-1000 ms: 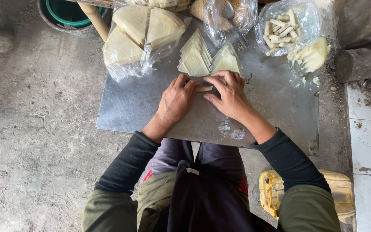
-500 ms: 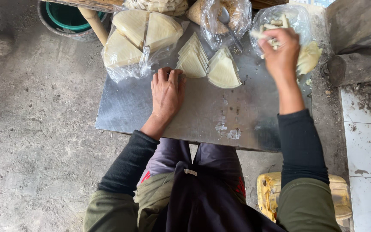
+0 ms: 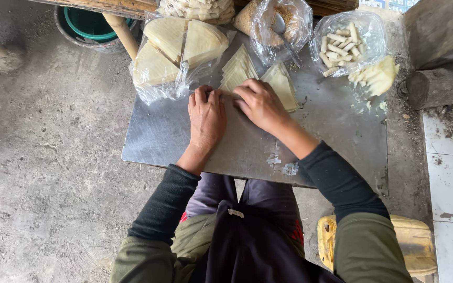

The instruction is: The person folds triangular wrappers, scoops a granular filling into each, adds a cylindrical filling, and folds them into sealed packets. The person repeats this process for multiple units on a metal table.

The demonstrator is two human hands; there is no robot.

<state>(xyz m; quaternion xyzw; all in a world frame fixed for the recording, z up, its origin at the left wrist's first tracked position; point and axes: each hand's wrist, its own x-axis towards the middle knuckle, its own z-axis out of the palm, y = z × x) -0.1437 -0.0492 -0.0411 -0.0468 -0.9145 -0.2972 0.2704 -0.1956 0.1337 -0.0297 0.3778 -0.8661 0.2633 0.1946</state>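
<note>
Both hands press flat, fingers spread, gripping nothing: left hand (image 3: 207, 116) and right hand (image 3: 260, 105) rest on the grey metal tabletop (image 3: 158, 136), fingertips touching pale triangular pastry sheets (image 3: 239, 71) just beyond.

Wrapper stack by my left hand: pale yellow triangular sheets (image 3: 238, 71), fanned, lying flat on the steel table, near corner under my fingertips.
Wrapper stack by my right hand: second pale triangular pile (image 3: 283, 86), flat, just right of the first, its left edge covered by my hand.
Gap between stacks: narrow, I cannot tell if they touch.
</note>
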